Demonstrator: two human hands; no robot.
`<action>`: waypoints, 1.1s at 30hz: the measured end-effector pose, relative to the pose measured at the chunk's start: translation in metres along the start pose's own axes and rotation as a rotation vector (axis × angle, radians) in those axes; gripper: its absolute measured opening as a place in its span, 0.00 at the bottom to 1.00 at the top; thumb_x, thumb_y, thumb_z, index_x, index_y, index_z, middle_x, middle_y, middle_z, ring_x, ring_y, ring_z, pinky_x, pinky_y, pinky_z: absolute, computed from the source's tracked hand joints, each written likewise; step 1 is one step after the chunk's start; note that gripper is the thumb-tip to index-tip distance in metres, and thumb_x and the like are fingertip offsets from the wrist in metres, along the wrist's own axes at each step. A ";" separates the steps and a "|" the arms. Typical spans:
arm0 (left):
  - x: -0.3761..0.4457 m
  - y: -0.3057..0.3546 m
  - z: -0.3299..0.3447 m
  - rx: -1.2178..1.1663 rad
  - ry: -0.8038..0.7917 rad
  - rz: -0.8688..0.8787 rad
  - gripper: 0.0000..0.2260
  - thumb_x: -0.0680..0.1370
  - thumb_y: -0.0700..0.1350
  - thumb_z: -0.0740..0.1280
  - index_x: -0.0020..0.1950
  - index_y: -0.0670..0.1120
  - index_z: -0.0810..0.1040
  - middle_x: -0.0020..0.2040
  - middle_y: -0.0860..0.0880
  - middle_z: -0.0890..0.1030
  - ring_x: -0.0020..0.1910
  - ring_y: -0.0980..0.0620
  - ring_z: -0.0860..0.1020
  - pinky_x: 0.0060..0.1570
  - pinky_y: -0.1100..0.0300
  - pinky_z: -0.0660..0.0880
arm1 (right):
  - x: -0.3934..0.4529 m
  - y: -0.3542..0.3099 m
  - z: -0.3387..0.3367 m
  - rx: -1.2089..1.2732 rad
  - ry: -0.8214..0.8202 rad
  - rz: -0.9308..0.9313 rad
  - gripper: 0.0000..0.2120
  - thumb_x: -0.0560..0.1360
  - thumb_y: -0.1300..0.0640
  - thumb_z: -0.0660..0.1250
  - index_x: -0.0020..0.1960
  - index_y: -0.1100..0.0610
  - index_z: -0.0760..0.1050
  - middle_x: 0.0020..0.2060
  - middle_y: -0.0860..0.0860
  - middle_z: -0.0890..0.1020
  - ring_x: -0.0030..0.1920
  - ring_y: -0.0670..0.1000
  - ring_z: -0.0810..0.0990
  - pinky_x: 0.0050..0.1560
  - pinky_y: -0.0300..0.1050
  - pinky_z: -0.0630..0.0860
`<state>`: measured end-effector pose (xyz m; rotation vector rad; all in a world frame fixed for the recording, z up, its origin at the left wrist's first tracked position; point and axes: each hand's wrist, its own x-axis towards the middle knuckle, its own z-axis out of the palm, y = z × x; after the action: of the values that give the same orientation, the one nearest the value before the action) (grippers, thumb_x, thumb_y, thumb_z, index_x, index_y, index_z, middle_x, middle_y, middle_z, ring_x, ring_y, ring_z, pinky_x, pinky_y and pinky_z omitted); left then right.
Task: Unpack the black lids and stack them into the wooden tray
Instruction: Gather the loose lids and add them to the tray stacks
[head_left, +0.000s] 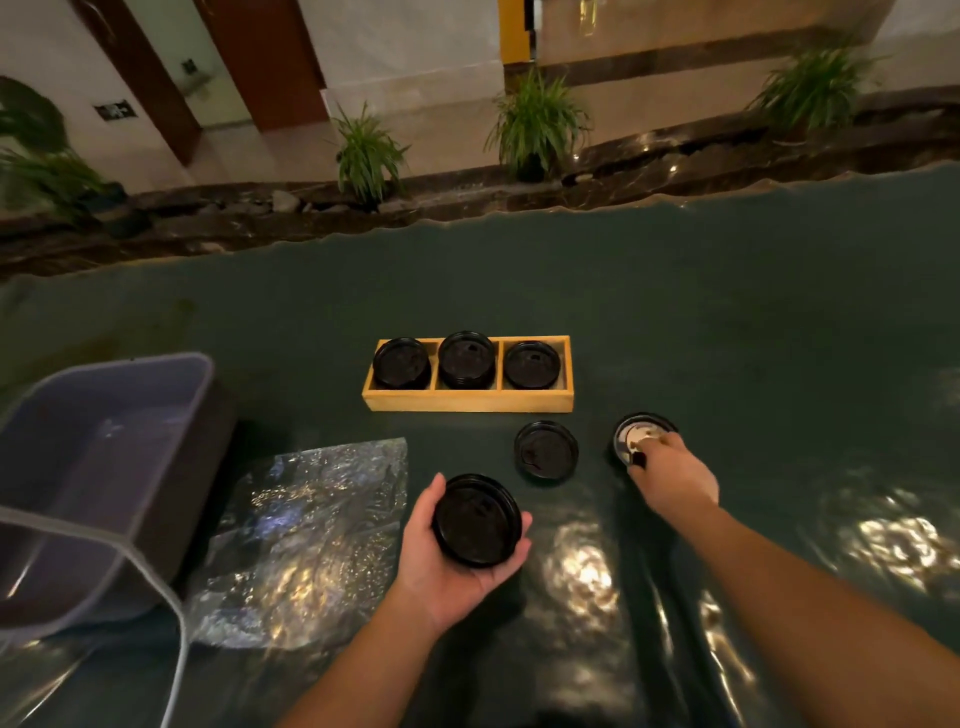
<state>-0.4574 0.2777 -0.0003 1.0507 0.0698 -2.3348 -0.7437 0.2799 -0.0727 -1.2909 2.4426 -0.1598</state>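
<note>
A wooden tray (467, 401) with three compartments stands mid-table. Each compartment holds a stack of black lids: left stack (401, 362), middle stack (466, 358), right stack (532, 365). My left hand (441, 566), palm up, cradles a small stack of black lids (477, 519) in front of the tray. A loose black lid (546, 450) lies flat just below the tray's right end. My right hand (670, 478) reaches to another lid (636, 434) on the table right of it, fingers pinching its near edge. That lid's centre looks pale.
A grey plastic bin (104, 467) stands at the left, with a second bin's rim (130, 561) at the near left. An empty clear plastic wrapper (306, 540) lies flat between the bin and my left hand. The table has a glossy dark green cover (727, 312); potted plants line the ledge beyond.
</note>
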 end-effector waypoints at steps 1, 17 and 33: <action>-0.001 0.002 0.000 -0.002 -0.006 -0.001 0.30 0.69 0.61 0.70 0.63 0.41 0.77 0.56 0.34 0.81 0.59 0.35 0.78 0.46 0.45 0.80 | 0.003 0.000 0.003 -0.025 -0.002 -0.004 0.16 0.78 0.50 0.61 0.64 0.53 0.74 0.65 0.55 0.69 0.57 0.61 0.78 0.51 0.52 0.76; 0.023 -0.003 0.022 0.064 -0.023 0.001 0.31 0.69 0.60 0.71 0.63 0.40 0.78 0.57 0.33 0.81 0.59 0.34 0.78 0.56 0.37 0.76 | -0.080 -0.037 -0.011 0.402 0.395 -0.224 0.03 0.77 0.58 0.65 0.47 0.57 0.76 0.42 0.54 0.81 0.39 0.59 0.79 0.37 0.49 0.72; 0.027 -0.012 0.011 0.200 -0.043 -0.008 0.28 0.69 0.61 0.70 0.53 0.37 0.84 0.50 0.36 0.84 0.46 0.39 0.84 0.52 0.46 0.77 | -0.149 -0.078 0.002 0.227 0.182 -0.725 0.06 0.76 0.47 0.59 0.45 0.47 0.73 0.41 0.39 0.80 0.50 0.44 0.69 0.46 0.46 0.72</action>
<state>-0.4851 0.2720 -0.0141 1.0949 -0.1800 -2.4086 -0.6068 0.3571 -0.0130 -2.0528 1.8940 -0.7420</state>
